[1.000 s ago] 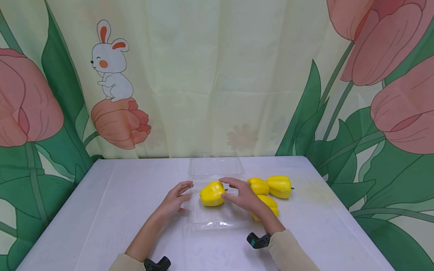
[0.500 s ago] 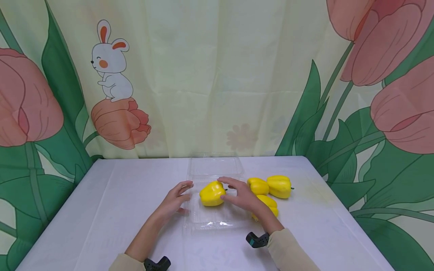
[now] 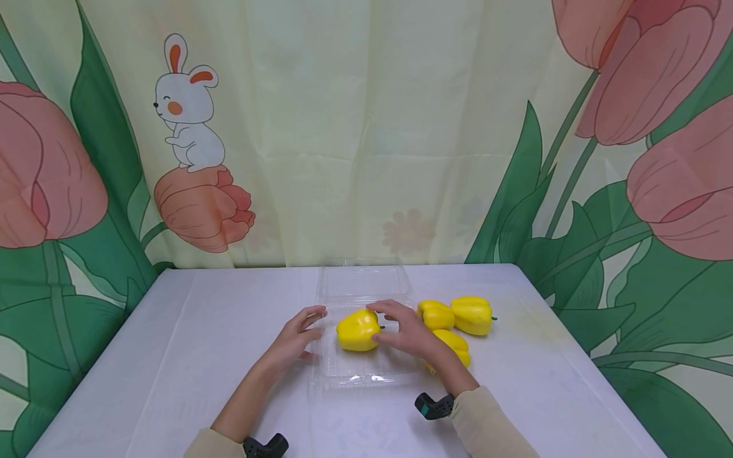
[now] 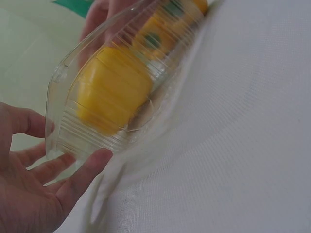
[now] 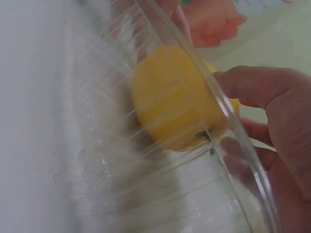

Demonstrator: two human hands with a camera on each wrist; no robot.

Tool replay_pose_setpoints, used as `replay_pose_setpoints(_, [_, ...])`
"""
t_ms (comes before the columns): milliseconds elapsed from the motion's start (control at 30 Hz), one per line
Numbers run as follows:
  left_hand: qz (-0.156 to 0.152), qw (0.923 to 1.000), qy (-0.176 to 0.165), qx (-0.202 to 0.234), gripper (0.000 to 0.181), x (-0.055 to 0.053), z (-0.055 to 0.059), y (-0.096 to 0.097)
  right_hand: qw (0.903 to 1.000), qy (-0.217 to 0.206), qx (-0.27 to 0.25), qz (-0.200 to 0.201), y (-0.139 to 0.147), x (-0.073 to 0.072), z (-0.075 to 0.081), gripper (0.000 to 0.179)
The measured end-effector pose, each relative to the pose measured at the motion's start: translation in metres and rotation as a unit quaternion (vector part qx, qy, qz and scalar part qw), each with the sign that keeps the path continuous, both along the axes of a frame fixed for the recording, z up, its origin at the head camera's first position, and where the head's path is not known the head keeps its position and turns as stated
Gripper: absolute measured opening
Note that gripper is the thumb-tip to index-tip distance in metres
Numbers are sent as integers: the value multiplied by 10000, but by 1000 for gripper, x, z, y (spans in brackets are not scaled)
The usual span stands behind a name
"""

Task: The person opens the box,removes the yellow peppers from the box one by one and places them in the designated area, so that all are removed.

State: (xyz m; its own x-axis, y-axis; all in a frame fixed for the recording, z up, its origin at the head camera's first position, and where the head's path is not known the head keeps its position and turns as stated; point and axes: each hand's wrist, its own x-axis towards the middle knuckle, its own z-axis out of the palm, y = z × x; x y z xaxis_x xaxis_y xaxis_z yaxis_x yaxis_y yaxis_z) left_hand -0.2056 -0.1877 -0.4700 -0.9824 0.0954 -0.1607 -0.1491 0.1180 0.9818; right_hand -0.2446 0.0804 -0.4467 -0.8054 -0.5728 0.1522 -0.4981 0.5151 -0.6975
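A yellow bell pepper [image 3: 356,332], its short green stem toward the right, lies within the clear plastic clamshell box [image 3: 366,380]. My right hand [image 3: 409,329] holds the pepper by its stem end, thumb on the near side and fingers on the far side. In the right wrist view the pepper [image 5: 170,97] shows through the ribbed wall, part of it above the rim. Beside the box's left wall, my left hand [image 3: 292,340] rests with spread fingers; in the left wrist view its fingertips [image 4: 102,156] are right at the box's corner.
Three more yellow bell peppers lie right of the box: one at the back [image 3: 436,316], one farther right [image 3: 471,316], one nearer [image 3: 458,346], partly behind my right forearm. The box's lid [image 3: 363,280] lies open toward the curtain [image 3: 366,159] behind the white-covered table [image 3: 200,331].
The pepper in the box has shifted slightly down and toward me, with the right thumb shifting along with it. My left hand has stayed in place.
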Motion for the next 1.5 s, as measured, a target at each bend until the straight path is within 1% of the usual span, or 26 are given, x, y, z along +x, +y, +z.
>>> replay_pose_setpoints(233, [-52,10000,-3,-1,47,1,1,0,9994,-45,317,94,0,1,1,61])
replay_pose_setpoints(367, [-112,9999,12,10,48,2,2,0,9990,-46,368,239,-1,0,0,64])
replay_pose_setpoints(500, [-91,10000,28,28,47,3,3,1,9985,-25,421,360,-3,1,-1,66])
replay_pose_setpoints(667, [-81,9999,94,40,46,4,4,1,9982,-30,494,333,-5,1,-2,67])
replay_pose_setpoints(900, [-100,9998,121,77,46,5,5,1,9983,-182,517,178,-6,4,-3,69])
replay_pose_setpoints(1133, [-43,10000,88,18,46,5,4,2,9986,-245,471,40,-7,4,-3,70])
replay_pose_setpoints(1333, [-30,10000,55,33,45,4,4,2,9996,-153,239,21,-7,6,-2,69])
replay_pose_setpoints(1500, [-39,9999,80,68,46,5,4,1,10000,-74,34,-58,-7,8,3,68])
